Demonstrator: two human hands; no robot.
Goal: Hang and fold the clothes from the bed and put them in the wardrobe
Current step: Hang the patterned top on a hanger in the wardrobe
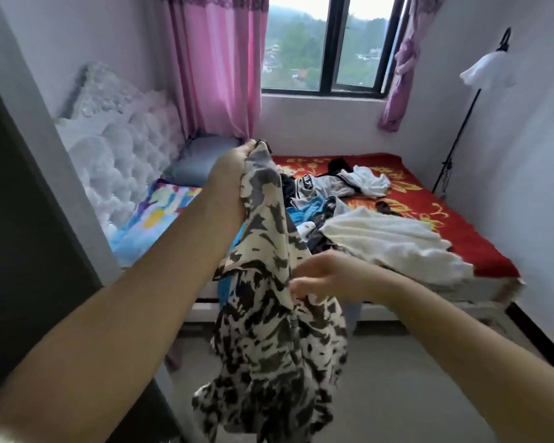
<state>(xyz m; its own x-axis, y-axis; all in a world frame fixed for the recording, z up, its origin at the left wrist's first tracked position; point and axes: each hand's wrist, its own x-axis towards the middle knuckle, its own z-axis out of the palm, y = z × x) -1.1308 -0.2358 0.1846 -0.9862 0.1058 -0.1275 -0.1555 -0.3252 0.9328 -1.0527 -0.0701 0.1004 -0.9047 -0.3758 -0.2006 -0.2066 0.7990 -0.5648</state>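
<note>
Low bed (480, 247) under a red blanket with yellow floral print. Directly on it: jumbled heap of mixed clothes (311, 199), a cream-white towelling garment (394, 241) near the foot edge, a grey-blue pillow (199, 161) and multicoloured patterned sheet (160, 209) at the headboard end.

— What's sitting around the room right now?

— Pink curtains (218, 65) are hanging left of the window (327, 46), and a purple curtain (403, 68) is dangling knotted on its right. Green hills are showing hazily through the glass.

— And lower down?

— A white tufted headboard (119, 145) is leaning along the left wall, with a grey-blue pillow (199, 161) lying just beside it. A lamp (486, 71) with a white frilled shade is standing on a thin black pole by the right wall. Grey floor (413, 378) is stretching out below.
</note>
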